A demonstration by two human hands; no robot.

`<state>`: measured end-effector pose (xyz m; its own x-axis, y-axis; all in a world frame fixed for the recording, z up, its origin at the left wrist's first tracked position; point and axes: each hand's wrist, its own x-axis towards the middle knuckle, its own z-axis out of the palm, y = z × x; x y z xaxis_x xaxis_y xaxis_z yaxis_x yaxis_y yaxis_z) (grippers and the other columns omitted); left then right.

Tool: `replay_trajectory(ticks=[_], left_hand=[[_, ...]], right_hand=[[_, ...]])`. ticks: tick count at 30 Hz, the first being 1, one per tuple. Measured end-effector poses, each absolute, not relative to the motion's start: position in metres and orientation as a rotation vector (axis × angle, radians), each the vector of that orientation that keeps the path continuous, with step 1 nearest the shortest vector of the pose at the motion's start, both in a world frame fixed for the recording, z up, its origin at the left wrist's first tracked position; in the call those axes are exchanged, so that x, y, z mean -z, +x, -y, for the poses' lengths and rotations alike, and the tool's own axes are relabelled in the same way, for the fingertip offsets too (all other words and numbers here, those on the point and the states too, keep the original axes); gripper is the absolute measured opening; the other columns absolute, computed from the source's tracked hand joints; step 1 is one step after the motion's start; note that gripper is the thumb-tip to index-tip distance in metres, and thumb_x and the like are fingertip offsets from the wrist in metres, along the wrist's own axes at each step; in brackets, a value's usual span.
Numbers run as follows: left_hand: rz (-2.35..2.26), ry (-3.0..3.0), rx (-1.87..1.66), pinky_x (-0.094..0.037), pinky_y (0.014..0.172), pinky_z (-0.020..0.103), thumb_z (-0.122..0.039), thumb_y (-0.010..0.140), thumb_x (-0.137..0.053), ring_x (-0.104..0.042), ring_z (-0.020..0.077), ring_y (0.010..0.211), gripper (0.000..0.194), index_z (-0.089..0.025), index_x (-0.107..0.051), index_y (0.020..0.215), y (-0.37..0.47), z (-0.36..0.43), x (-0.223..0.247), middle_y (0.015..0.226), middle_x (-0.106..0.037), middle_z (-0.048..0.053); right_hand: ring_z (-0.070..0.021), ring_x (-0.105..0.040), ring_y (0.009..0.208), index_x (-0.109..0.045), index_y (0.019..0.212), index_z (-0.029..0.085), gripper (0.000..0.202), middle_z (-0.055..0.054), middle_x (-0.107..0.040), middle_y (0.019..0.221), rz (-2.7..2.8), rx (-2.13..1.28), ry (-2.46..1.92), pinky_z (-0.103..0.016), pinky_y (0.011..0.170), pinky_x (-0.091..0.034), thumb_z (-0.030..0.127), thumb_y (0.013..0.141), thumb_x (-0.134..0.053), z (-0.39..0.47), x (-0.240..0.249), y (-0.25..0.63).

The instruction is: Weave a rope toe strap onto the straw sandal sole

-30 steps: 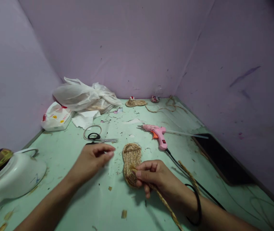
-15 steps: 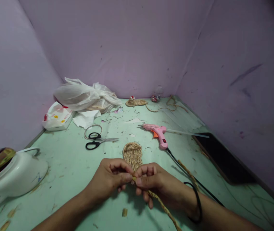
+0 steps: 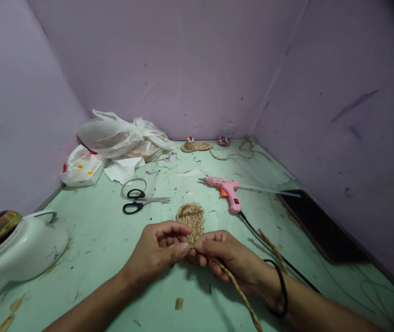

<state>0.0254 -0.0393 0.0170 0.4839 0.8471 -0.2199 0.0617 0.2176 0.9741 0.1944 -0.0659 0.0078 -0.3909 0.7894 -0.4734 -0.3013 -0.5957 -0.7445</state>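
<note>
Right hand [image 3: 222,253] pinches the rope [image 3: 235,285] near its tip | left hand [image 3: 158,244] close by, thumb and forefinger parted; whether it touches, I can't tell | woven sole [image 3: 191,216] on the table [image 3: 148,302], partly hidden behind the fingers, long axis pointing away, right hand nearer

A tan, sole-shaped piece of tightly laid straw cord [image 3: 190,219] lies lengthwise on the pale green tabletop [image 3: 100,230], its rounded end pointing away. Ridged rows run along its length and curve around that far end; its near half is mostly covered. A golden-tan twisted straw rope [image 3: 236,286] slants from beside that near half down rightward, leaving view at the bottom edge.
</note>
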Motion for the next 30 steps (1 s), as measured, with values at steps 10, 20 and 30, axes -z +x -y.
replay_trajectory(ticks=[10, 20, 30], left_hand=[[-0.826, 1.977, -0.775, -0.046, 0.060, 0.026, -0.013, 0.074, -0.057, -0.055, 0.0131, 0.066, 0.027, -0.015, -0.066, 0.100, 0.025, 0.048, -0.017, 0.074, -0.061, 0.004], [-0.744, 1.912, -0.823, -0.044, 0.054, 0.022, -0.010, 0.072, -0.059, -0.055, 0.0100, 0.056, 0.011, -0.014, -0.066, 0.064, 0.021, 0.041, -0.018, 0.060, -0.062, 0.002], [-0.844, 1.617, -0.726, -0.039, 0.041, 0.018, -0.022, 0.072, -0.060, -0.048, 0.0067, 0.044, 0.012, -0.013, -0.064, 0.065, 0.024, 0.044, -0.015, 0.057, -0.059, 0.001]], right_hand=[[-0.0015, -0.039, 0.029, -0.058, 0.053, 0.013, 0.019, 0.005, -0.051, 0.043, 1.068, -1.851, -1.266, -0.012, 0.028, -0.030, 0.028, 0.065, -0.059, 0.071, -0.001, 0.191], [-0.0006, -0.034, 0.024, -0.061, 0.055, 0.010, 0.036, 0.007, -0.047, 0.034, 0.907, -2.114, -0.941, -0.011, 0.026, -0.030, 0.044, 0.064, -0.069, 0.070, 0.005, 0.195], [-0.0010, -0.039, 0.027, -0.060, 0.061, 0.011, 0.032, 0.006, -0.053, 0.046, 0.935, -2.079, -1.041, -0.012, 0.026, -0.032, 0.041, 0.062, -0.070, 0.068, -0.002, 0.195]])
